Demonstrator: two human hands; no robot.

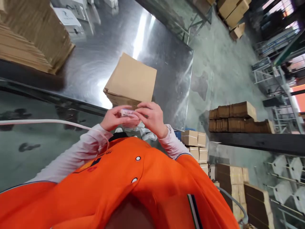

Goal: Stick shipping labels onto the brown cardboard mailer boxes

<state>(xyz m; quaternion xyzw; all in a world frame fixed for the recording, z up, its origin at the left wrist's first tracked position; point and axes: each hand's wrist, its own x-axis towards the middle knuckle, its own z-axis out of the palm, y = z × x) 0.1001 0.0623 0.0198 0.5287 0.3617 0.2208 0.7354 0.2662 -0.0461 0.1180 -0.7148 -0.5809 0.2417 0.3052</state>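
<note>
In front of my body, my left hand (116, 118) is closed round a small rounded roll (127, 113) with white, printed lettering on its outer face; I cannot make out whether it is tape or labels. My right hand (152, 118) meets it from the other side, thumb and fingers pinched together at its edge. What those fingertips hold is too small to tell. Just beyond both hands, a stack of flat brown cardboard pieces (133, 76) lies at the near edge of the shiny metal table (171, 70).
A taller cardboard stack (35, 35) stands on the table at the left, with white boxes (69, 19) behind it. Crumpled clear plastic (149, 134) shows below my hands. Strapped cartons (194, 138) stand on the floor to the right. A pale hose (47, 121) crosses the left side.
</note>
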